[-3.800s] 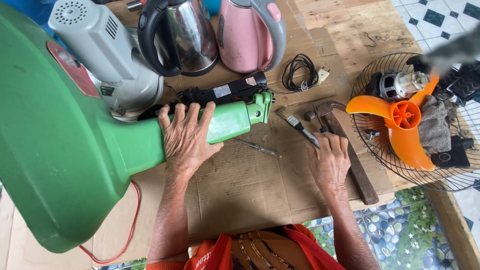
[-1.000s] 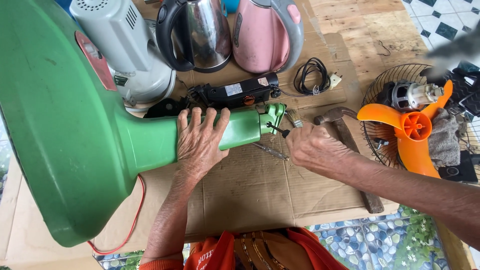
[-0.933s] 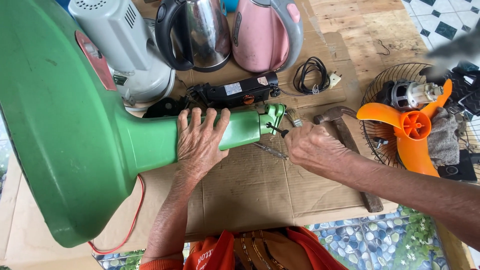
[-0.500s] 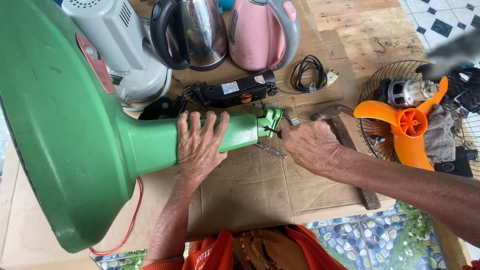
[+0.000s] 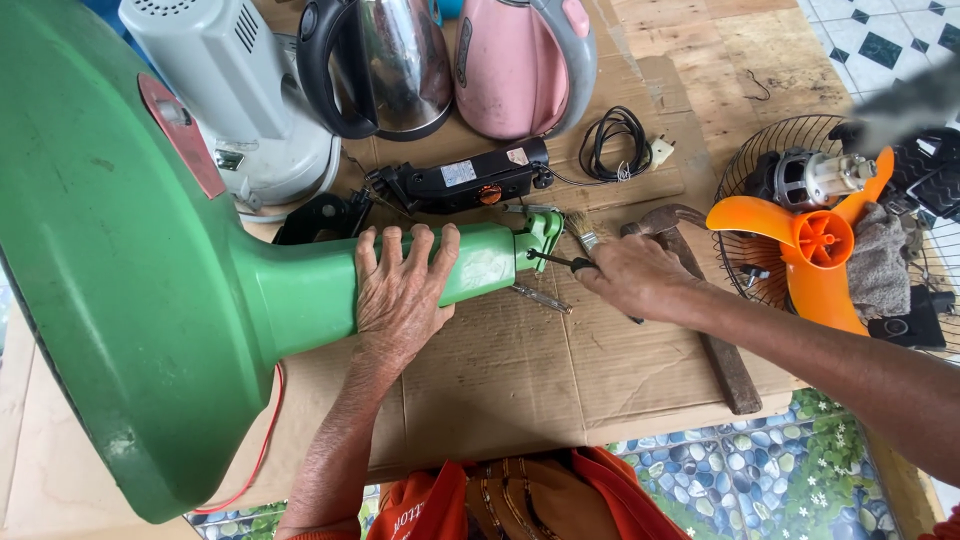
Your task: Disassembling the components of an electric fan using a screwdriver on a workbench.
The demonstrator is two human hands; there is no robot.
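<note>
The left hand [image 5: 400, 300] clamps the green fan stand [image 5: 300, 290] lying lengthwise on the cardboard [image 5: 520, 370], while the right hand [image 5: 635, 280], nearer its open end, grips a screwdriver [image 5: 555, 260] pointing along that axis.

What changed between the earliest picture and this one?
The right hand left the cardboard, picked up a screwdriver and brought its tip to the end of the green fan stand. The left hand stayed clamped on the stand's neck; kettles unmoved.
</note>
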